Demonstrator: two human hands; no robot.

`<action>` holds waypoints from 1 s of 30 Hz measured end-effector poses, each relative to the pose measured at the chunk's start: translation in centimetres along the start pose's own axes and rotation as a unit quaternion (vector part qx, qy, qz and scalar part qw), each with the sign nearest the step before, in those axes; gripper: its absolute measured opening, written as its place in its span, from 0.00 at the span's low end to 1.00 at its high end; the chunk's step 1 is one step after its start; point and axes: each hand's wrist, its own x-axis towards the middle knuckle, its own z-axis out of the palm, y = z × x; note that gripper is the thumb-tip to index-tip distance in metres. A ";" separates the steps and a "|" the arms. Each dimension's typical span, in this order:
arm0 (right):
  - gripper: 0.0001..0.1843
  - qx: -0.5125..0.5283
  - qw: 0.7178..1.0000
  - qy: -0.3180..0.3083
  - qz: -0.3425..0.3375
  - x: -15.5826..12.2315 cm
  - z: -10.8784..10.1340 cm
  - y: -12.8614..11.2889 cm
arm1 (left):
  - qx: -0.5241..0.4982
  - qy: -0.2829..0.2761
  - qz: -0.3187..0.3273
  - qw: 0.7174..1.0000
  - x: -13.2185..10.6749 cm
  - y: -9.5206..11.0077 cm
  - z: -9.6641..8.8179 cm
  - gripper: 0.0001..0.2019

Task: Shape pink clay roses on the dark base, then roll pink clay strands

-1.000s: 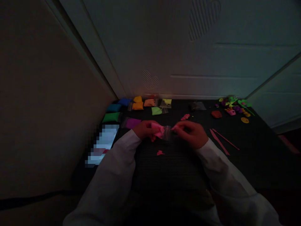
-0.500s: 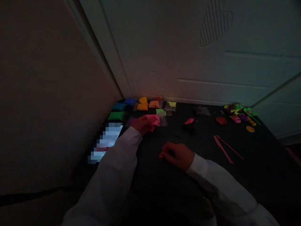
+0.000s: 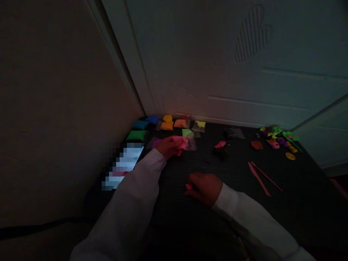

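Note:
My left hand (image 3: 167,146) is closed on a clear bag of pink modelling clay (image 3: 180,142), held among the other bags at the back of the dark table (image 3: 174,203). Nearer to me, my right hand (image 3: 205,186) is curled with a small lump of pink clay (image 3: 189,187) between thumb and fingers. Beyond the right hand sits a dark clay piece (image 3: 221,153) with a pink patterned part (image 3: 220,144) on top. A pink plastic clay knife (image 3: 259,179) and a thin pink stick (image 3: 268,177) lie to the right.
Coloured clay bags, among them green (image 3: 136,135), blue (image 3: 153,119) and orange (image 3: 166,125), stand at the back left. A lit phone (image 3: 129,159) is by my left forearm. Several finished clay shapes (image 3: 280,136) and a reddish lump (image 3: 256,145) lie at the right. A white door (image 3: 217,72) rises behind.
My right hand has turned slightly, and the pink lump now shows more between its thumb and fingers. The left hand keeps the pink bag. The whole view has shifted a little.

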 end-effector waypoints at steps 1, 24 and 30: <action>0.15 -0.003 1.000 -0.001 0.002 0.0 0.0 -0.1 | 0.000 0.000 -0.001 1.000 0.0 0.0 0.0 0.14; 0.13 0.292 0.887 0.326 0.148 0.8 -2.1 3.6 | 0.210 -0.055 0.015 0.976 -0.7 -1.8 3.2 0.12; 0.14 0.272 0.882 0.343 0.173 1.2 -2.2 3.2 | 0.292 0.018 0.060 0.954 -0.9 -1.7 3.3 0.13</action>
